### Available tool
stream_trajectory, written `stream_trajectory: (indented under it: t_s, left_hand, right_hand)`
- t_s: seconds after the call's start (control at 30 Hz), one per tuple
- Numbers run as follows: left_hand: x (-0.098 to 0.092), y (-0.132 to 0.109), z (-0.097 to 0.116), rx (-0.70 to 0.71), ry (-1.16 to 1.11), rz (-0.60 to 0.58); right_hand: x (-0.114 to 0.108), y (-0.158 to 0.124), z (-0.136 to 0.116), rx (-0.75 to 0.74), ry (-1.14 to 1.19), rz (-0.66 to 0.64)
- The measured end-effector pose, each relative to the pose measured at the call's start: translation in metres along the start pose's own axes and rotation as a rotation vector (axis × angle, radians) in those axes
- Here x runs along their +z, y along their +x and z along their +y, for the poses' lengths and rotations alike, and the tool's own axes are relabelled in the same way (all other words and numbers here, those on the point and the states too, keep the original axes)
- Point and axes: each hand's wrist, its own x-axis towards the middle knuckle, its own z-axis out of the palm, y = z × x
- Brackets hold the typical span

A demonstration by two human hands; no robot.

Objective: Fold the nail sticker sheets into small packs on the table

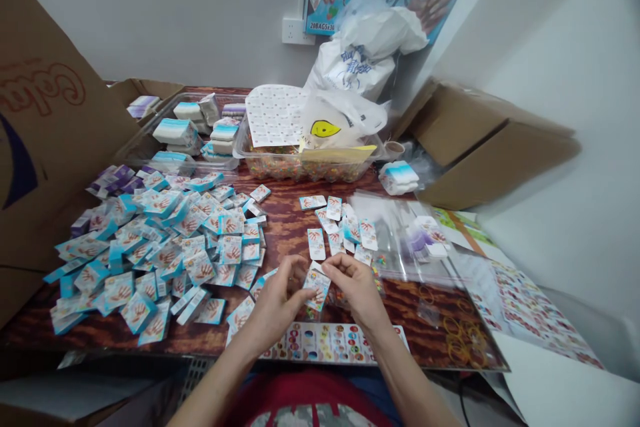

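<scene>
A small blue-and-white printed box with hand pictures on its front is held upright over the near part of the table. My left hand grips it from the left, thumb across its lower front. At the box's top edge, my right hand is closed in a pinch on the upper right corner. Just beyond lie several loose boxes like it, one a flat-lying box. To the left spreads a large heap of such boxes. Beneath my hands lies a sticker sheet along the table's front edge.
Behind stands a clear tray of colourful small pieces, with paper and a plastic bag on it. A clear tray of bundled cards is behind the heap. Rubber bands lie front right. Cardboard boxes flank the table.
</scene>
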Motion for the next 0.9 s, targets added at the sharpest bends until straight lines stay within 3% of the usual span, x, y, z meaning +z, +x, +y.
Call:
stream_trajectory:
  t_s: [0.33, 0.5, 0.6, 0.73, 0.83, 0.9]
  left_hand:
    - [-0.002, -0.010, -0.004, -0.020, -0.049, 0.005]
    - [-0.005, -0.013, -0.004, 0.145, 0.193, -0.039]
    - [-0.017, -0.024, -0.006, 0.144, 0.286, -0.043]
    - [-0.055, -0.049, -0.015, 0.120, 0.498, 0.131]
    - [-0.079, -0.064, -0.027, 0.146, 0.740, 0.262]
    - [-0.084, -0.069, -0.034, 0.171, 0.897, 0.344]
  right_hand:
    - [-0.011, -0.003, -0.006, -0.216, -0.248, -0.283]
    - [-0.007, -0.017, -0.001, -0.359, -0.378, -0.294]
    - [-0.004, -0.022, 0.009, -0.290, -0.400, -0.344]
    - [-0.003, -0.028, 0.027, -0.159, -0.498, -0.341]
    - [-0.008, -0.040, 0.038, -0.210, -0.795, -0.355]
    - [-0.012, -0.051, 0.044, -0.286, -1.002, -0.348]
